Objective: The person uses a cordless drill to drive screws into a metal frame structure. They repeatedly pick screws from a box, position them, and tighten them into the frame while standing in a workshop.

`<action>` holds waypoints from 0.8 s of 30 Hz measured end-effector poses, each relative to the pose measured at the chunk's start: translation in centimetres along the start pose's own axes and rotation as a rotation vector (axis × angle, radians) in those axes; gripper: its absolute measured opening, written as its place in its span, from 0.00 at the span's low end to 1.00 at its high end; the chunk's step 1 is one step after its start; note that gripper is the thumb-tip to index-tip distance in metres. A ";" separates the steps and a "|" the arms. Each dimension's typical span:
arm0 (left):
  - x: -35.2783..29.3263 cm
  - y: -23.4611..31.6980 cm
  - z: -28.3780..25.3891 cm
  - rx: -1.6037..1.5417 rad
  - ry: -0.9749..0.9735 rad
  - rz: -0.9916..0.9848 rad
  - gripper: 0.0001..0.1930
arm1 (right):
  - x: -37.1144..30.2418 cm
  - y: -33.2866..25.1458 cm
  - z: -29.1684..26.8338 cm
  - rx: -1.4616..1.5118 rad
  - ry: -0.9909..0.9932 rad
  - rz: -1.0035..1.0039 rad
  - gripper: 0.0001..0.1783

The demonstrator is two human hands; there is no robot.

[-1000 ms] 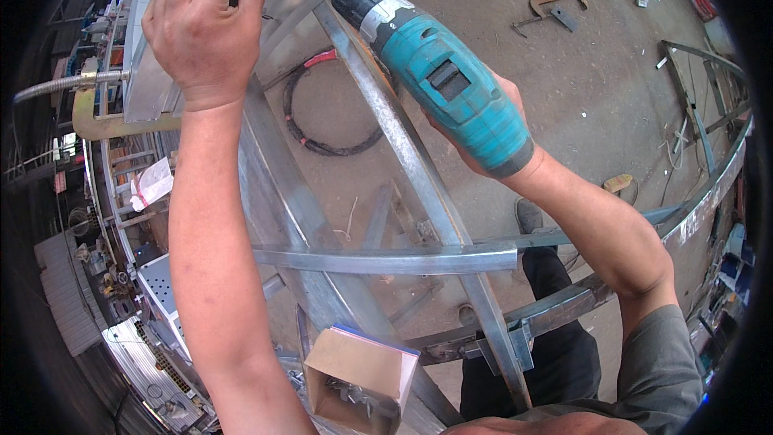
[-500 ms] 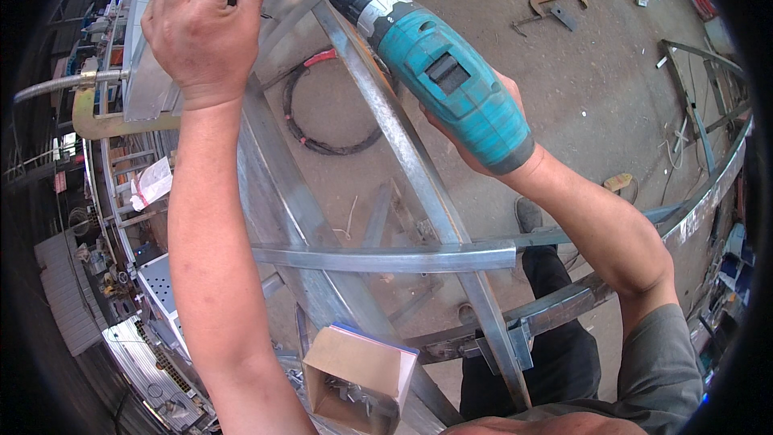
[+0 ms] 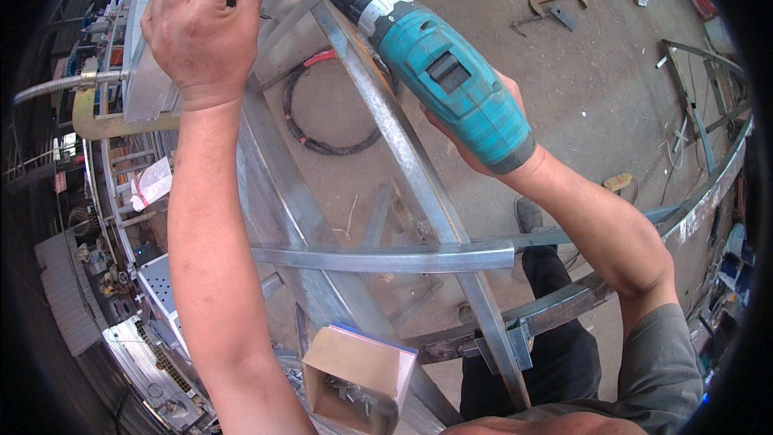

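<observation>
Overhead, a teal cordless drill [image 3: 451, 72] gripped in the right hand [image 3: 483, 133] points its bit at a galvanised steel frame [image 3: 386, 133], while the left hand [image 3: 197, 28] pinches a small fastener beside the tip. An open box of screws [image 3: 358, 379] waits below; steady pressure seems needed.

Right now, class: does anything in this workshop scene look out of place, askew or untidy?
Mostly the floor: a metal clamp and a black cable coil lie loose on the dirt beneath the steel frame. An open cardboard box sits tilted on the frame.
</observation>
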State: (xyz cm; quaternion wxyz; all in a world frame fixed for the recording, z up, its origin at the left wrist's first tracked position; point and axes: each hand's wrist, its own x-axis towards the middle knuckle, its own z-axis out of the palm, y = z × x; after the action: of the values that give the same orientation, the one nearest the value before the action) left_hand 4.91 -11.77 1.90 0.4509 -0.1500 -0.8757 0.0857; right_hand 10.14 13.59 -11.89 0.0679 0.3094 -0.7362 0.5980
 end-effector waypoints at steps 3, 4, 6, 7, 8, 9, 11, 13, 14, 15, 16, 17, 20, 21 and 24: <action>0.0 0.3 -0.1 -0.029 0.016 -0.008 0.12 | 0.0 0.1 0.1 -0.002 0.014 -0.028 0.12; 0.1 0.4 -0.1 -0.044 0.025 -0.012 0.13 | 0.0 0.1 0.2 0.004 0.023 -0.034 0.12; 0.0 0.5 -0.2 -0.023 0.011 -0.012 0.13 | 0.0 0.2 0.2 0.001 0.022 -0.043 0.12; 0.0 0.6 -0.3 -0.013 0.004 -0.012 0.13 | 0.0 0.2 0.1 -0.007 0.013 -0.044 0.12; 0.0 0.6 -0.4 -0.013 -0.007 -0.017 0.13 | 0.0 0.2 0.1 -0.015 0.004 -0.044 0.12; 0.0 0.6 -0.4 -0.013 -0.017 -0.023 0.13 | 0.0 0.2 0.1 -0.023 0.012 -0.050 0.12; 0.1 0.6 -0.5 -0.004 -0.020 -0.019 0.13 | 0.1 0.2 0.2 -0.038 0.028 -0.061 0.12; 0.1 0.4 -0.4 0.013 -0.005 0.001 0.13 | 0.1 0.2 0.2 -0.012 0.025 -0.031 0.13; 0.2 0.3 -0.4 0.018 -0.006 0.009 0.13 | 0.1 0.1 0.2 0.000 0.023 -0.016 0.13; 0.3 0.3 -0.4 0.023 -0.007 0.017 0.13 | 0.0 0.1 0.1 -0.001 0.008 0.012 0.18; 0.3 0.3 -0.4 0.028 -0.008 0.025 0.13 | 0.0 0.1 0.0 -0.002 -0.007 0.039 0.24; 0.3 0.4 -0.4 0.016 -0.009 0.014 0.13 | 0.0 0.1 -0.1 -0.004 -0.023 0.067 0.29; 0.2 0.9 -0.6 -0.010 -0.021 -0.021 0.13 | 0.1 -0.1 -0.2 -0.019 -0.024 0.055 0.30; 0.2 1.0 -0.6 -0.015 -0.030 -0.035 0.13 | 0.2 -0.2 -0.2 -0.014 -0.023 0.070 0.30; 0.2 0.6 -0.5 -0.006 -0.009 -0.008 0.12 | 0.3 -0.6 -0.4 -0.006 -0.022 0.086 0.30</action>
State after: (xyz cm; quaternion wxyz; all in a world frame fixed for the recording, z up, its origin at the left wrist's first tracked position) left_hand 5.33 -11.12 2.17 0.4470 -0.1473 -0.8785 0.0821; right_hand 10.14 13.76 -11.17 0.0348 0.2839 -0.7514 0.5946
